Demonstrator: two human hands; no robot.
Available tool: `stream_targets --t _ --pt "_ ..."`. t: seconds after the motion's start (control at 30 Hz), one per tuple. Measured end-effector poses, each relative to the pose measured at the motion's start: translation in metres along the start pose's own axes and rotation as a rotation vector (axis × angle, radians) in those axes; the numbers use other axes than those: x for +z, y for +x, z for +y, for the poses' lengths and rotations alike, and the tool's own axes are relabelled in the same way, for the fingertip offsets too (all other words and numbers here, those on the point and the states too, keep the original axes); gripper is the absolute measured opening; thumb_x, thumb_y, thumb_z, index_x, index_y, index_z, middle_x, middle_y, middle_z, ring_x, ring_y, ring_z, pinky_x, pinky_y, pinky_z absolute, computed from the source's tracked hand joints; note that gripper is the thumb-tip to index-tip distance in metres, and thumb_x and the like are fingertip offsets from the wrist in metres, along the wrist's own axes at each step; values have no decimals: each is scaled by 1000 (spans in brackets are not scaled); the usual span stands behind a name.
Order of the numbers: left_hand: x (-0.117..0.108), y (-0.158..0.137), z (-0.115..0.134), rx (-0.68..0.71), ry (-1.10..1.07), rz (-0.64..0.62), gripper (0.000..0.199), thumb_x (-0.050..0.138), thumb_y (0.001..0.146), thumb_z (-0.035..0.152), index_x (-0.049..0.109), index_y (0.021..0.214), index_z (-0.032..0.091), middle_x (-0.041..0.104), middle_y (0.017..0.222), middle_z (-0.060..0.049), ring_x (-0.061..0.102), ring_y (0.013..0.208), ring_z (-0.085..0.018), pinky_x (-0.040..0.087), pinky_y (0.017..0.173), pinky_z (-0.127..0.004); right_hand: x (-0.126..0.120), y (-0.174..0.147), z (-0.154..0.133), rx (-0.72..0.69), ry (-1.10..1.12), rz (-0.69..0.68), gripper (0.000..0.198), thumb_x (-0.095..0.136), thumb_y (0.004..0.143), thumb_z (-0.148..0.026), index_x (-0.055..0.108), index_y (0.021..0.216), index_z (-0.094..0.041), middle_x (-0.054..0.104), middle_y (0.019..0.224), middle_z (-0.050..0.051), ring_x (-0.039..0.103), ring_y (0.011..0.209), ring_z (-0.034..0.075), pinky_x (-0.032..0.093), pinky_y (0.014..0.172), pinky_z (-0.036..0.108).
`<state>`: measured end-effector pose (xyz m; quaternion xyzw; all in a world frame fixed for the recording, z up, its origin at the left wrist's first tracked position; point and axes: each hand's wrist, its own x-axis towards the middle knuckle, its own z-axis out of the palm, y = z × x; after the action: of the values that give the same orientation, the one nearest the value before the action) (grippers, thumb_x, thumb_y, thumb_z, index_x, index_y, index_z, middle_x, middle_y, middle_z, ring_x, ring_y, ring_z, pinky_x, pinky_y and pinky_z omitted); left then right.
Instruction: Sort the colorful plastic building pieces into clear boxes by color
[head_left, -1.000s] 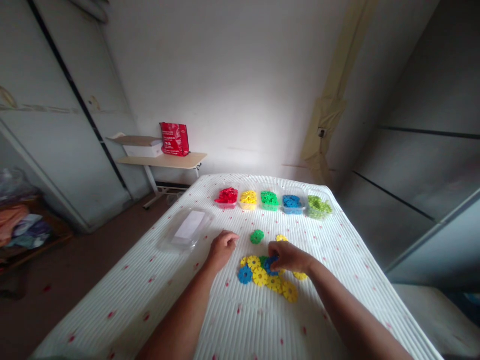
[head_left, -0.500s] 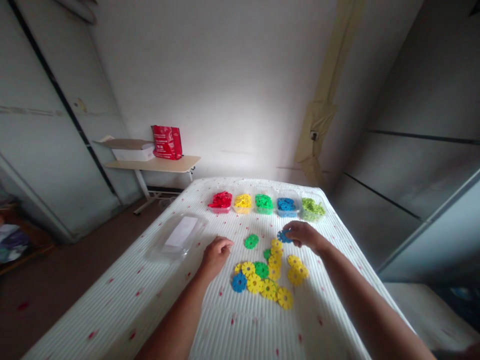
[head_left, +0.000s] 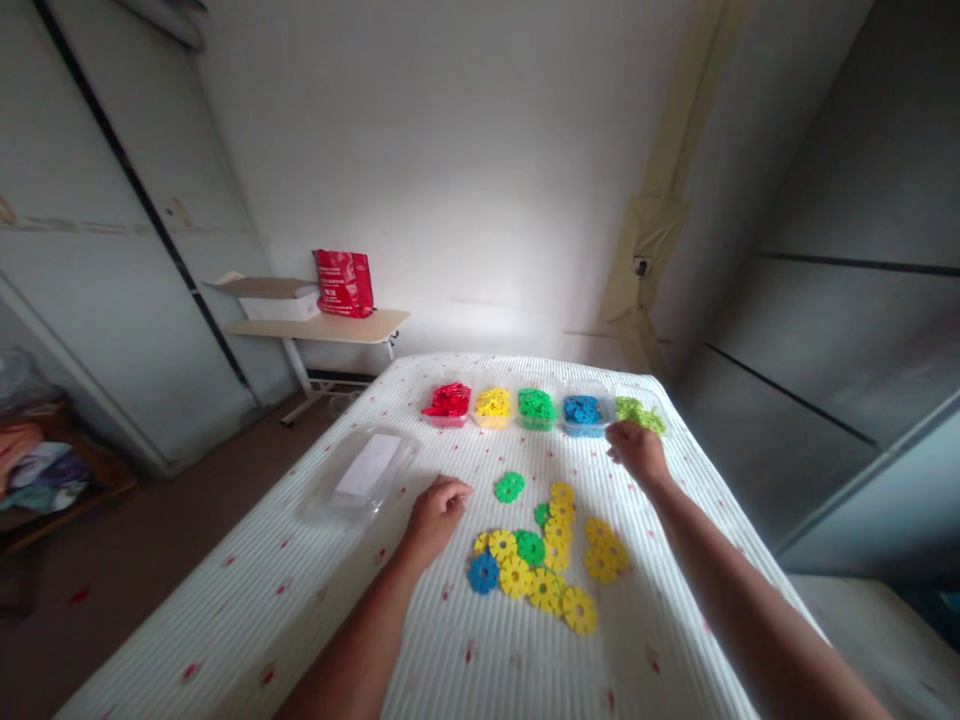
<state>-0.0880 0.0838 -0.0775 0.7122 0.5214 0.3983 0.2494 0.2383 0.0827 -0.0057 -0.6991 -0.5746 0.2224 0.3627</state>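
Observation:
My left hand (head_left: pixel 439 510) rests on the table with its fingers curled in, and I see nothing in it. My right hand (head_left: pixel 637 450) is closed, just in front of the tubs of blue discs (head_left: pixel 583 412) and light green pieces (head_left: pixel 641 414); its fingers hide whatever may be in them. Between my arms lies a joined shape of notched flower discs, with yellow discs (head_left: pixel 515 576), a green disc (head_left: pixel 530 547) and a blue disc (head_left: pixel 483 573) at its left end. Loose green discs (head_left: pixel 509 487) lie above it. A cluster of yellow discs (head_left: pixel 606 552) lies to its right.
Tubs of red (head_left: pixel 450 402), yellow (head_left: pixel 493 404) and green pieces (head_left: pixel 536 405) stand along the far side. A clear plastic lid (head_left: pixel 367 475) with a white label lies left on the white ribbed cloth (head_left: pixel 247 610). Behind, a side table (head_left: pixel 360 327) bears a red bag (head_left: pixel 343 284).
My right hand has moved right and away from me, toward the tubs. The blue disc it held is out of sight. My left hand stays in place; the view has shifted slightly.

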Motion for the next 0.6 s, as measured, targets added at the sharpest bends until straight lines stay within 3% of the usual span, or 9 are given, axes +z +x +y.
stream_targets --t 0.1,0.23,0.33,0.43,0.5,0.6 --pt "-1 -1 5 1 6 -7 22 47 69 7 64 78 16 62 83 -3 57 81 -12 47 76 -24 -1 -6 15 -39 -37 -41 27 48 85 -35 57 101 -16 59 100 6 57 84 17 48 74 34" --pt "-1 -3 16 7 -60 -40 22 49 68 9 65 81 16 62 88 -4 57 78 -13 48 69 -23 -3 -27 42 -206 -173 -151 27 44 82 -39 60 86 -18 63 83 6 58 71 18 47 67 31" --pt "-2 -11 28 68 -100 -112 23 52 68 14 66 86 17 61 98 -6 57 91 -16 48 79 -27 -4 -55 54 -346 -191 -229 38 44 80 -45 58 103 -19 60 106 10 57 93 22 47 78 33" --pt "-5 -31 41 176 6 -290 26 59 68 21 68 92 22 55 116 -6 48 110 -21 37 97 -36 -2 -87 51 -562 -287 -278 58 49 75 -51 46 126 -23 37 137 11 38 122 28 38 95 41" --pt "-9 -48 49 237 117 -419 29 62 66 23 68 95 28 47 127 -2 40 118 -23 30 103 -40 1 -107 45 -698 -386 -337 70 52 71 -56 38 133 -27 25 144 8 25 129 32 29 101 48" --pt "-16 -68 56 299 250 -503 40 63 67 23 62 105 35 36 138 3 30 126 -25 25 105 -42 11 -125 31 -878 -477 -466 70 51 72 -57 32 135 -35 19 147 3 19 131 33 15 104 54"
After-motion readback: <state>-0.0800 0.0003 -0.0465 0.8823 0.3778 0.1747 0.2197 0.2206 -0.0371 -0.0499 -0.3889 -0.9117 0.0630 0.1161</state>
